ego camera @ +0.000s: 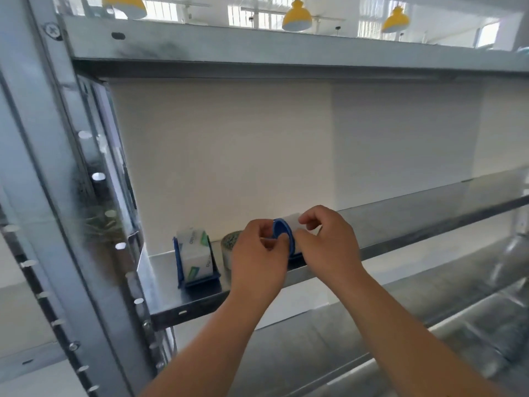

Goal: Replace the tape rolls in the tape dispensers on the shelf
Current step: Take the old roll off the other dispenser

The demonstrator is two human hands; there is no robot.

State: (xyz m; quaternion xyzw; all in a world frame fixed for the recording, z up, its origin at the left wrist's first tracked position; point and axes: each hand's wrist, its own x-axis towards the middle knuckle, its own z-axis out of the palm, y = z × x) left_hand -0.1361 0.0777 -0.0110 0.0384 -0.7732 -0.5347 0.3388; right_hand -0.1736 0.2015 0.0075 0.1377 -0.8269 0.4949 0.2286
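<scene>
On the shelf (pixel 200 303), a loose roll (pixel 230 247) stands just right of a dispenser (pixel 196 260).

Both bare hands are reaching onto a galvanised grey metal shelf (pixel 257 299). The left hand (pixel 259 253) and the right hand (pixel 326 242) are pinching a blue plastic tape dispenser (pixel 283 233) from either side, a white roll of tape (pixel 292 220) sitting in it under the right fingertips (pixel 307 224). Just left of the left hand, a loose clear tape roll with a greenish core (pixel 230 245) is standing on edge. Further left, a second blue dispenser holding a white roll printed in green (pixel 196 257) is resting near the shelf's end wall. Yellow pendant lamps (pixel 296 14) are hanging above.
</scene>
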